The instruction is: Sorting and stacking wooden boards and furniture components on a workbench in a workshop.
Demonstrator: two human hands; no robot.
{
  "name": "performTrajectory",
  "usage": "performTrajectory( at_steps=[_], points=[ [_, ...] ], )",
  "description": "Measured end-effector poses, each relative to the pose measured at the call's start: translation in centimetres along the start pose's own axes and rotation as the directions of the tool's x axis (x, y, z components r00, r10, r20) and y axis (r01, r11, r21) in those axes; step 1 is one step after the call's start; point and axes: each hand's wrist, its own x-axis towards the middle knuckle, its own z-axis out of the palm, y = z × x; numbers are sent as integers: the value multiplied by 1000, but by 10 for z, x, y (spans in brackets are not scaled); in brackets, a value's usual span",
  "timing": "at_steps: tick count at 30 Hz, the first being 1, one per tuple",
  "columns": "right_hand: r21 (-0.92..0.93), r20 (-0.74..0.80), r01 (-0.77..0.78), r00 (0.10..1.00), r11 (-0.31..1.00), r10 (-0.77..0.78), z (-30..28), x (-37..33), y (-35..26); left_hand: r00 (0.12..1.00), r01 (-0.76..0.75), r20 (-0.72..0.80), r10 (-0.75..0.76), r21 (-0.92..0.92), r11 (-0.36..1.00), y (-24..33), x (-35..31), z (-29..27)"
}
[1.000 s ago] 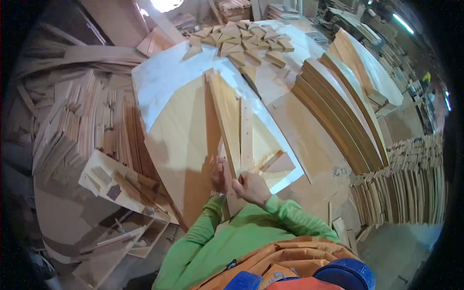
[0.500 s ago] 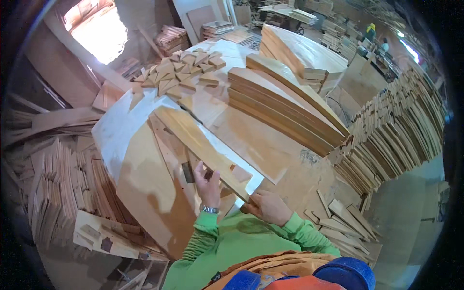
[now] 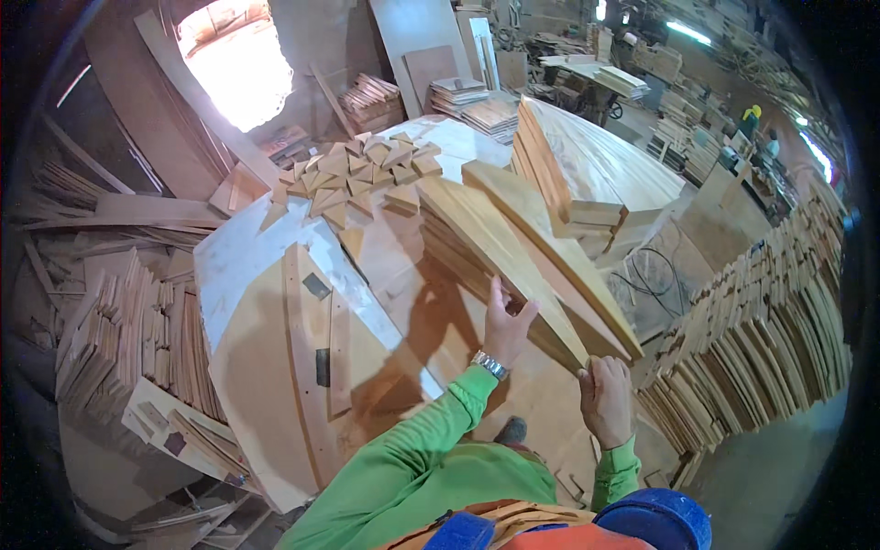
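Note:
A long, slightly curved wooden board [image 3: 488, 231] is held between my two hands. My left hand [image 3: 509, 328], with a metal watch at its wrist, grips the board's near side edge. The board's near end is in my right hand [image 3: 607, 400], fingers curled around it. The board lies over or just above the stack of curved boards at the table's right; whether it touches cannot be seen. Beside it another thick curved board [image 3: 559, 252] rests at an angle. To the left, a wooden jig [image 3: 307, 367] of screwed strips with dark pads lies on a curved panel [image 3: 252, 385].
Many triangular wood blocks [image 3: 353, 174] are heaped at the table's far end. A plastic-wrapped stack [image 3: 605, 156] stands behind the boards. A long row of thin boards [image 3: 752, 321] leans at the right. More slats [image 3: 119, 330] stand at the left. A cable [image 3: 651, 275] lies on the floor.
Both hands have carried the board rightward from the jig to the board stack. The jig is now uncovered. The whole view has shifted as well.

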Motion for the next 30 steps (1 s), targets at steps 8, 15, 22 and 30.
performTrajectory(
  at_steps=[8, 15, 22, 30],
  points=[
    [-75, -84, 160, 983, 984, -166, -11, 77, 114, 984, 52, -177, 2, 303, 952, -84, 24, 69],
    [381, 141, 1, 988, 924, -59, -18, 97, 188, 973, 106, -228, -32, 319, 942, -116, 19, 135],
    [506, 494, -141, 856, 851, -152, -22, 113, 202, 966, 123, -259, -20, 388, 913, -117, 19, 142],
    [363, 583, 15, 776, 932, -240, -42, 127, 217, 947, 120, -290, -135, -69, 990, -89, 22, 168]
  ],
)
